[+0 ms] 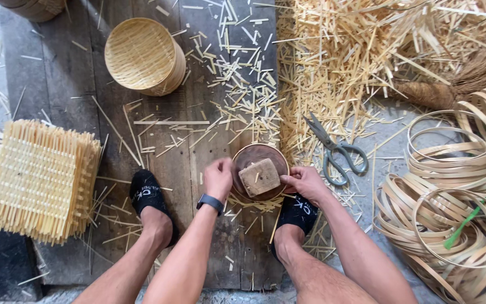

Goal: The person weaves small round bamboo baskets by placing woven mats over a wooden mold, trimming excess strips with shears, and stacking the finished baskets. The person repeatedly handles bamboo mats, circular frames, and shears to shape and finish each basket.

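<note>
A round dark brown wooden mould (pixel 254 156) with a square wooden block (pixel 260 177) on top sits on the plank floor between my feet. My left hand (pixel 219 176) grips the mould's left rim, fingers curled; a black watch is on that wrist. My right hand (pixel 305 182) holds its right rim, pinching bamboo strips against it. Short strip ends stick out from under the mould. Whatever lies beneath the block is hidden.
A stack of square woven bamboo mats (pixel 40 180) lies at the left. A round woven basket (pixel 143 55) stands at the back. Scissors (pixel 336 149) lie right of the mould. Coiled bamboo rings (pixel 462 214) pile at the right, a broom (pixel 457 84) and cut strips (pixel 344 50) behind.
</note>
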